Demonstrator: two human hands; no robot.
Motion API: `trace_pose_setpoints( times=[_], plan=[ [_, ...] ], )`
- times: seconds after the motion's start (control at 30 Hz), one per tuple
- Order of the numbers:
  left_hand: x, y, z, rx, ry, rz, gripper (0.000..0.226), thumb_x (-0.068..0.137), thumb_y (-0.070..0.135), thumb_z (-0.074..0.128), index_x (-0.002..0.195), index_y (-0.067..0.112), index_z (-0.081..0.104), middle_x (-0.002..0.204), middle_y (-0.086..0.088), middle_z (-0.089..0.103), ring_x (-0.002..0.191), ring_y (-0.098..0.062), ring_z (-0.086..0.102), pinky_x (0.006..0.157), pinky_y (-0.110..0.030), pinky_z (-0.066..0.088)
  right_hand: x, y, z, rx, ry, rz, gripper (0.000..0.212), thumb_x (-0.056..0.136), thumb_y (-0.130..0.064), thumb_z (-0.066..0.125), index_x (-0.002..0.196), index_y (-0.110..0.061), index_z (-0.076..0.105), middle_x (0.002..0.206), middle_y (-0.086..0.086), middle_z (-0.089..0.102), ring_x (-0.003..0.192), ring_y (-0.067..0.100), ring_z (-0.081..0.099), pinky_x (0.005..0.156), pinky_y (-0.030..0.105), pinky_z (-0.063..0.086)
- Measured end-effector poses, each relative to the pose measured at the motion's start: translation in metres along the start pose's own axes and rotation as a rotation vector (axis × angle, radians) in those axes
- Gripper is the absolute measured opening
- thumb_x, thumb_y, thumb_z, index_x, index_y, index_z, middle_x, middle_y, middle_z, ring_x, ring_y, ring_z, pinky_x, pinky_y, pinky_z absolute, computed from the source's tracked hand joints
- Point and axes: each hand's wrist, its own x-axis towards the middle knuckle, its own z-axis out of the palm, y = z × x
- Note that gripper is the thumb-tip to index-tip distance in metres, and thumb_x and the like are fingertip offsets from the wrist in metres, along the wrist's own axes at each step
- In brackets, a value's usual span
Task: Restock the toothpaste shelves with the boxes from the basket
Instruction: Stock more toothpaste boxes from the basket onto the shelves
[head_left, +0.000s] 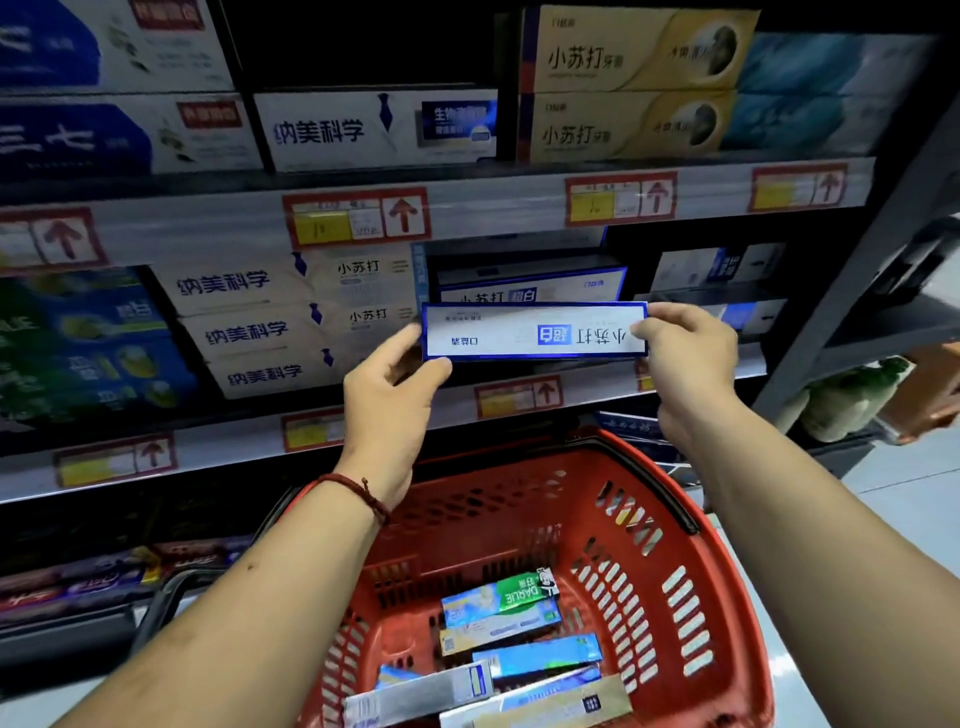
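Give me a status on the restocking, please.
Both busy: left hand and right hand grip ends of the blue-edged box, at the middle shelf. More boxes in the red basket. Nothing visibly blocking.

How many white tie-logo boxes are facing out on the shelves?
4. A lone box sits centre on the upper shelf; three are stacked on the middle shelf, left of the held box: top box, middle box, bottom box. Others may be hidden behind.
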Motion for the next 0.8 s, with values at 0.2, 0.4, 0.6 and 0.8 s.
trace_pose_setpoints(
  times=[0.2, 0.4, 0.6, 0.8],
  plan=[
    [0.006, -0.006, -0.001, -0.062, 0.035, -0.036, 0.022, 0.091, 0.004, 0.072, 0.108, 0.019, 0.073, 0.11, -0.007, 0.075, 0.111, -0.027, 0.069, 0.097, -0.047, 0.058, 0.008, 0.0, 0.004, 0.071, 0.021, 0.008, 0.024, 0.089, -0.01, 0.067, 0.113, -0.011, 0.07, 0.095, -0.011, 0.064, 0.083, -0.005, 0.053, 0.075, 0.019, 0.039],
    [0.003, -0.014, -0.003, -0.076, 0.011, -0.077, 0.023, 0.082, 0.013, 0.083, 0.094, 0.02, 0.065, 0.113, -0.016, 0.071, 0.106, -0.032, 0.071, 0.088, -0.058, 0.059, 0.001, -0.007, 0.007, 0.096, -0.028, 0.018, 0.035, 0.084, -0.01, 0.069, 0.119, -0.017, 0.068, 0.1, -0.013, 0.064, 0.092, 0.001, 0.058, 0.079, 0.02, 0.044],
    [-0.016, -0.004, 0.001, -0.215, -0.317, -0.386, 0.075, 0.078, -0.004, 0.08, 0.139, 0.014, 0.042, 0.114, -0.017, 0.074, 0.096, -0.032, 0.075, 0.086, -0.061, 0.058, -0.015, -0.027, 0.011, 0.311, -0.117, 0.031, 0.062, 0.082, 0.013, 0.06, 0.135, -0.017, 0.051, 0.122, 0.006, 0.063, 0.102, 0.026, 0.067, 0.082, 0.045, 0.056],
    [-0.034, -0.007, 0.002, 0.098, -0.536, -0.307, 0.063, 0.069, 0.0, 0.089, 0.125, 0.015, 0.065, 0.103, -0.009, 0.078, 0.097, -0.02, 0.075, 0.08, -0.035, 0.062, -0.054, -0.013, 0.016, 0.259, -0.321, 0.136, 0.034, 0.093, -0.002, 0.064, 0.126, -0.005, 0.059, 0.119, 0.014, 0.072, 0.096, 0.029, 0.072, 0.082, 0.045, 0.059]
  ],
)
